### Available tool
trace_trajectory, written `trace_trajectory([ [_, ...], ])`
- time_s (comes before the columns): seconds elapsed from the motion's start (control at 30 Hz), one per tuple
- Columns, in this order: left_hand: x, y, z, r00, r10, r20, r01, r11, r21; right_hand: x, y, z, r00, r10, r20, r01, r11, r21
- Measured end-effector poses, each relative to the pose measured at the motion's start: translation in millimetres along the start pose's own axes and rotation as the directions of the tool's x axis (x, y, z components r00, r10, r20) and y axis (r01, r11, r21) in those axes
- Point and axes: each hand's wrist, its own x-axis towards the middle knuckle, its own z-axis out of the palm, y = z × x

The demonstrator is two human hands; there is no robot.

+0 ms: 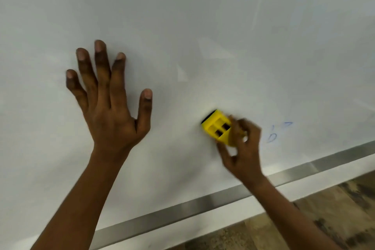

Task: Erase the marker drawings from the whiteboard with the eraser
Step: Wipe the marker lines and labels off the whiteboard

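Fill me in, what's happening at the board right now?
A person is wiping the whiteboard. The right hand grips the yellow eraser against the board's lower part, blurred as if mid-stroke. The left hand is spread open on the surface, holding nothing. A few faint blue marks remain just right of the eraser, above the metal frame.

1. You can read no words, brands or numbers anywhere here.
2. The faint blue marker marks (273, 135) on the whiteboard (203, 26) are too smudged for you to read as letters.
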Motion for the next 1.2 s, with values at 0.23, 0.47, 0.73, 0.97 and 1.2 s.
trace_trajectory([
  [0.23, -2.8, 5.9, 17.4, 0.998, 0.057, 0.003, -0.057, 0.997, 0.053, -49.0, 13.3, 21.2, 0.996, -0.066, 0.058, 0.074, 0.986, -0.147],
  [0.47, -5.9, 4.5, 20.9, 0.996, 0.084, -0.024, -0.082, 0.993, 0.086, -5.5, 88.7, -22.0, 0.869, 0.372, -0.326, -0.389, 0.921, 0.016],
  [0.73, -7.2, 5.9, 21.7, 0.997, 0.075, -0.027, -0.072, 0.992, 0.101, 8.5, 80.3, -15.4, 0.696, 0.582, -0.421, -0.579, 0.801, 0.151],
  [0.97, -8.3, 3.4, 19.8, 0.998, 0.061, -0.001, -0.061, 0.996, 0.064, -47.8, -21.5, 46.6, 0.871, 0.467, -0.155, -0.433, 0.876, 0.212],
  [1.2, -7.5, 3.1, 19.6, 0.998, 0.064, 0.014, -0.065, 0.996, 0.059, -10.9, 62.8, 9.8, 0.663, 0.661, -0.352, -0.614, 0.749, 0.249],
])
